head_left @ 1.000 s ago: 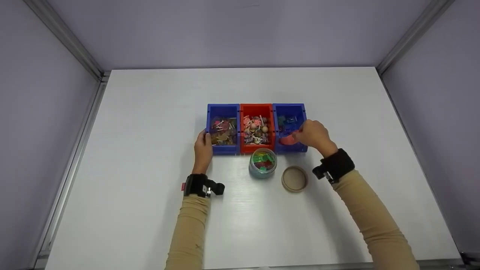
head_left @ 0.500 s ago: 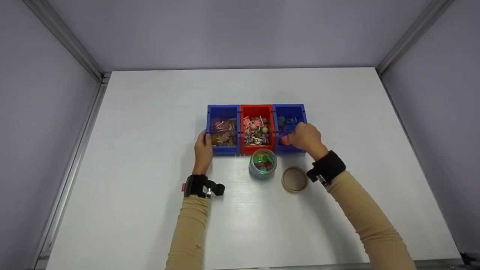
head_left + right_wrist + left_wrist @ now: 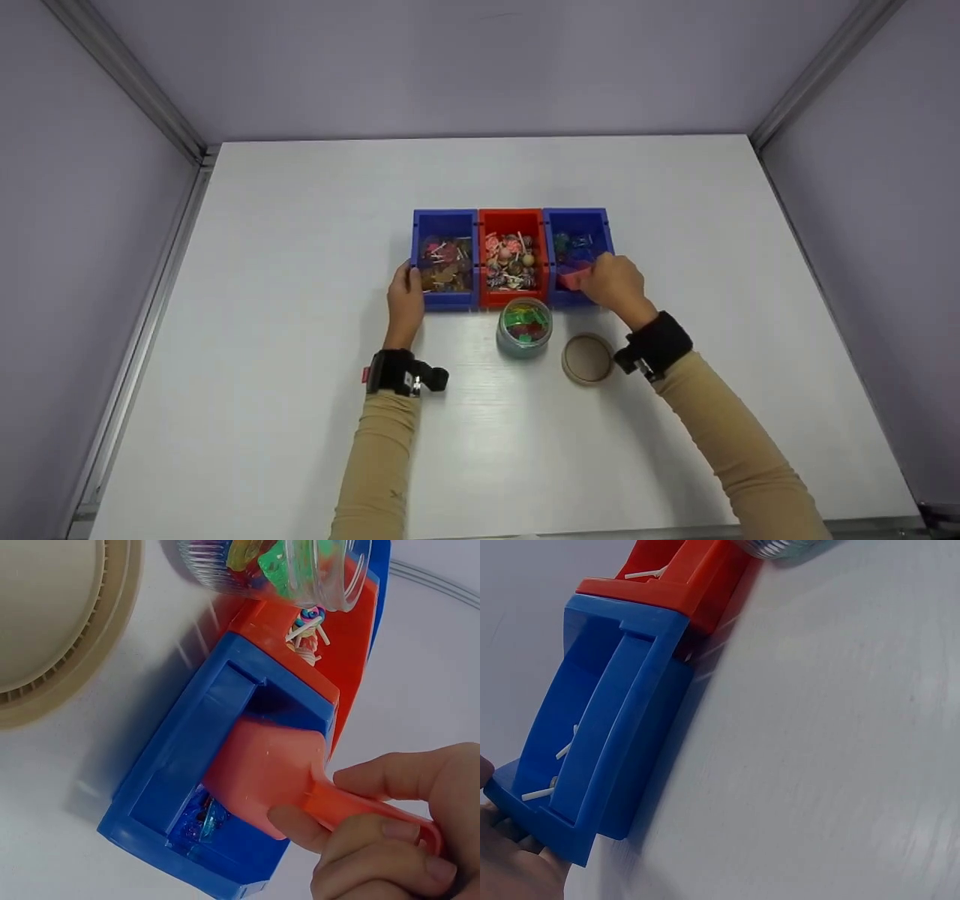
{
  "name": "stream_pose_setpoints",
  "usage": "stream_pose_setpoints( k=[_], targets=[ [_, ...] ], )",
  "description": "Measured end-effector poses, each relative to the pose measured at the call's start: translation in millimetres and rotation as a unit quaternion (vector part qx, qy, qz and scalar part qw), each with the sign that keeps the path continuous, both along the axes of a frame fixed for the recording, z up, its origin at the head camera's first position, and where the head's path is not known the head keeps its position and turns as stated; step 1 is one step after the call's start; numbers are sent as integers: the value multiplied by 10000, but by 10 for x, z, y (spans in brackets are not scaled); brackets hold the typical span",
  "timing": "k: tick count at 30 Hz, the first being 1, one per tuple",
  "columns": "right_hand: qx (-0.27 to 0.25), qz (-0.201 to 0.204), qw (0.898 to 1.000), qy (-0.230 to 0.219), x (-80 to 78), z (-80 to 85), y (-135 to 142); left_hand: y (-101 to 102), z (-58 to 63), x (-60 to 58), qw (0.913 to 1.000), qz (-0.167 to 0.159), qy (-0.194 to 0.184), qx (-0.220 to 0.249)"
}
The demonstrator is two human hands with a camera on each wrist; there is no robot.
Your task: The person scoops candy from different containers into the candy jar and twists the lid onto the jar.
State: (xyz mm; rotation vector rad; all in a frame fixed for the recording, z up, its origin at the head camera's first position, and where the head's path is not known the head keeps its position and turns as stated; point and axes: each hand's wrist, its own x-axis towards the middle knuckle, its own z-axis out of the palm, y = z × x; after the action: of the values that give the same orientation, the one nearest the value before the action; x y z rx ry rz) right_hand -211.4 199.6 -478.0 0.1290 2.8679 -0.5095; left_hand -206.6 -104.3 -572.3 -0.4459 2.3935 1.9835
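Observation:
My right hand (image 3: 616, 283) grips the handle of a pink plastic scoop (image 3: 266, 772). The scoop's bowl lies inside the right blue bin (image 3: 187, 716), beside shiny blue and teal pieces (image 3: 201, 816). At the other end of the row, my left hand (image 3: 406, 304) holds the outer side rim of the left blue bin (image 3: 622, 720), its thumb over the rim and fingers below. A red bin (image 3: 511, 298) full of small lollipops stands between the two blue ones. In front of the bins is an uncapped clear jar (image 3: 519, 345) with green, yellow and red pieces inside.
A round tan lid (image 3: 589, 360) lies upside down on the white table (image 3: 300, 247), right of the jar and near my right wrist. Low grey-white walls (image 3: 480, 67) enclose the table at the back and sides.
The scoop has dipped forward into the right blue bin, then come back slightly, its bowl tilting. My right hand moved left and down with it. The left hand kept its place.

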Motion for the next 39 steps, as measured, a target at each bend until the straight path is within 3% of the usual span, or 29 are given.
stream_pose_setpoints(
  k=[8,13,19,28,32,39],
  targets=[
    [-41,-161,9996,-209,-15,-27,2,-2,17,3,10000,-19,-48,-39],
    [-208,-153,9997,10,-8,-56,49,8,25,8,10000,6,10,18],
    [-405,-159,9988,237,6,22,147,13,24,12,10000,-43,67,16],
    [-505,-43,9986,-130,-26,113,189,15,24,14,9999,26,63,-89],
    [-504,-12,9982,-323,-24,91,162,12,15,13,9999,66,42,-80],
    [-436,-41,9988,-202,-20,0,121,14,7,8,9999,84,71,-90]
  ],
)
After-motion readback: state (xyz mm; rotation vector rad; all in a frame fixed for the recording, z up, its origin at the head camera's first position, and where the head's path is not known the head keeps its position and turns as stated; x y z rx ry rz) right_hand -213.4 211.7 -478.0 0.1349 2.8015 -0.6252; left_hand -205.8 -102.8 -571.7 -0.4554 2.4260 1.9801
